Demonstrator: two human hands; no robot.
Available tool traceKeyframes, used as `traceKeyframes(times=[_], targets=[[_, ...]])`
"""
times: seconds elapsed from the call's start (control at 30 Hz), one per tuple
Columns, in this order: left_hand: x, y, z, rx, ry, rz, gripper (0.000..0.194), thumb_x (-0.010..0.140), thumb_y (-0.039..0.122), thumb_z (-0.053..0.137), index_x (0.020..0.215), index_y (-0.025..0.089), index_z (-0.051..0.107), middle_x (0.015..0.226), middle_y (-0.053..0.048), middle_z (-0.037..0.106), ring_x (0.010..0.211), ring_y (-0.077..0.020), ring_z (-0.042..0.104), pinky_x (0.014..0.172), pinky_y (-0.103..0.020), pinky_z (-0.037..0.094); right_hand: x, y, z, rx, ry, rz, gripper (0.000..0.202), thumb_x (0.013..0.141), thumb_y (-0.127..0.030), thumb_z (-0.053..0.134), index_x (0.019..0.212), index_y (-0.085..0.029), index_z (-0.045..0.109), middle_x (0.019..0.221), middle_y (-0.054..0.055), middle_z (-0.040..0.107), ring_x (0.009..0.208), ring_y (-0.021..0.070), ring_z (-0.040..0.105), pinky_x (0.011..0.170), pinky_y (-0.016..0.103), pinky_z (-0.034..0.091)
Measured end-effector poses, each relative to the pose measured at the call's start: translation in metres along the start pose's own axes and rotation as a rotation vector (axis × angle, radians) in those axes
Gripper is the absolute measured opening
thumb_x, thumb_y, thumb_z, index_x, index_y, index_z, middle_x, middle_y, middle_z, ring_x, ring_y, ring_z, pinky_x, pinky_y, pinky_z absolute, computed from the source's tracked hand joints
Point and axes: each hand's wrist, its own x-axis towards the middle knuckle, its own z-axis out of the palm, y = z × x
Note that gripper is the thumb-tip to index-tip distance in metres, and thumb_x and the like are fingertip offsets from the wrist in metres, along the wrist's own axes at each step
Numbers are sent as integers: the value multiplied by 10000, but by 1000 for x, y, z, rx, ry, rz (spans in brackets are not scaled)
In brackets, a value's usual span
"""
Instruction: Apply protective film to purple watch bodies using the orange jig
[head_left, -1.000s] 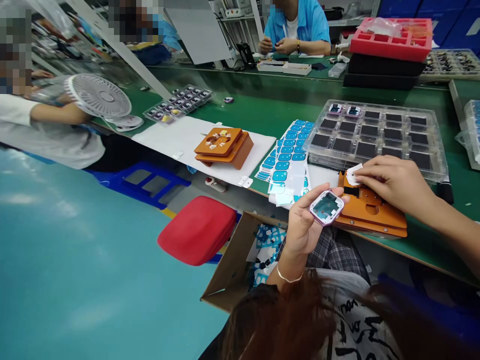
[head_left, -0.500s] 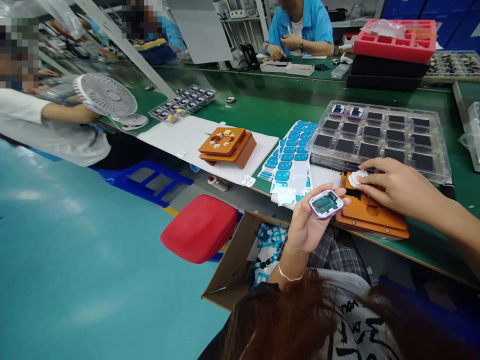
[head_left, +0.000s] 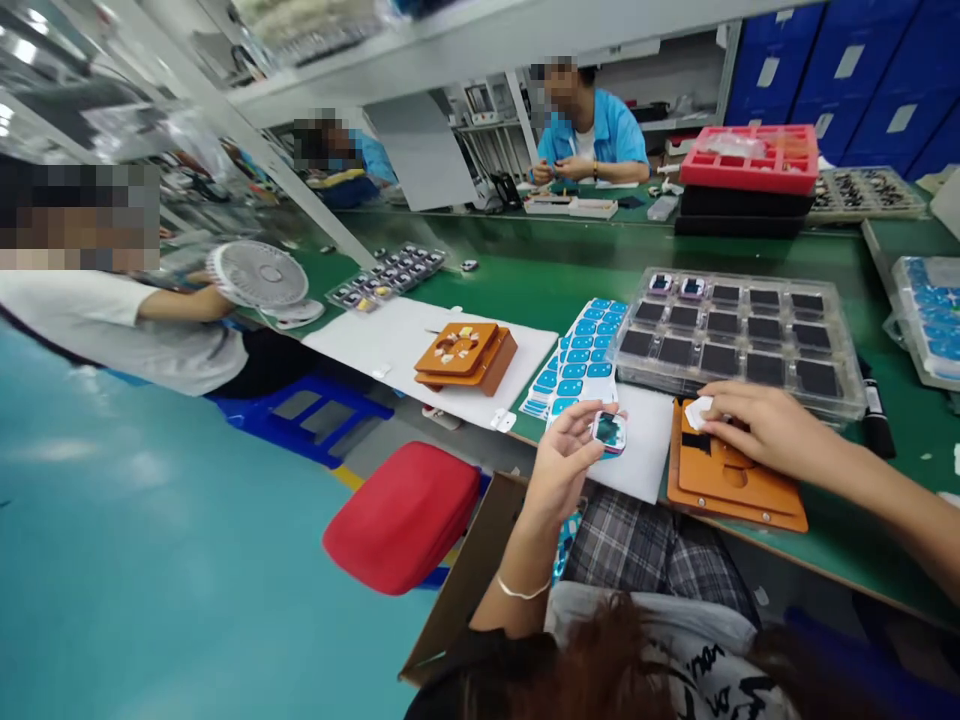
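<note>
The left hand (head_left: 559, 462) is gripping a small case (head_left: 609, 432) — best held by its rim — while the right hand (head_left: 759, 425) is pinching what looks like white card (head_left: 698, 413).

A: State the left hand (head_left: 562, 462) position.
B: Raised, fingers curled, thumb opposed in a grip; left forearm (head_left: 517, 560) angled upward.
A: Right hand (head_left: 754, 425)?
B: Back upward, fingers directed left, 1 thumb pinching against the fingertips; right forearm (head_left: 877, 490) enters from the right edge.
</note>
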Motion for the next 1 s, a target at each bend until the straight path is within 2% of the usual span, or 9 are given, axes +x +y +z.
traceKeyframes(times=[0.13,0.23,0.3,0.4,0.47,0.63,0.8,0.9,1.0], targets=[[48,25,-29,280,98,14,615,558,332,922,1072,170,626,1170,-93,701,1033,-203,696,847,-302,588,1,-1,2,139,-38,77,230,984,-328,463,867,-205,619,1048,90,707,907,229,685,767,355,531],[102,37,-46,390,116,1,579,519,256,931,1004,144,636,1105,-90,713,956,-186,693,862,-324,589,1,-2,4,203,-41,219,160,944,-365,533,907,-227,604,976,55,715,831,229,677,710,353,519],[144,41,-57,471,139,-15,500,561,206,916,973,127,645,1060,-82,716,930,-170,684,893,-333,580,1,-4,6,213,-19,302,137,920,-359,560,968,-243,615,987,45,716,835,242,680,706,368,522],[211,40,-68,611,191,-36,307,810,260,775,1043,113,640,1080,-76,683,959,-172,668,882,-366,583,1,-9,7,245,4,330,145,920,-315,551,1013,-264,650,1047,46,707,906,248,689,761,381,541],[253,35,-70,710,227,-46,294,926,319,649,1143,124,618,1138,-82,654,999,-185,656,872,-388,585,1,-13,6,256,11,311,178,941,-288,511,990,-277,682,1046,47,701,895,233,697,754,361,554],[331,17,-64,956,261,-18,377,950,366,608,1257,150,575,1257,-103,608,1099,-220,628,933,-438,563,-2,-16,2,224,47,264,300,964,-245,430,897,-286,719,939,44,681,678,173,680,614,294,565],[358,6,-65,1182,157,1,383,946,369,612,1261,154,578,1298,-107,593,1159,-239,605,984,-474,536,-5,-17,1,240,44,240,319,955,-217,425,892,-293,729,1083,36,715,740,179,712,649,296,589],[355,10,-67,1275,75,7,404,941,370,618,1284,160,574,1365,-112,561,1245,-266,561,1055,-526,484,-4,-16,0,246,13,246,301,955,-208,443,898,-287,728,957,22,744,724,189,714,646,296,581],[337,22,-64,1320,5,34,467,910,329,661,1334,166,552,1509,-136,455,1435,-335,388,1176,-623,311,-2,-14,-5,226,10,224,257,945,-216,492,885,-280,733,880,22,752,735,203,716,644,297,563]])
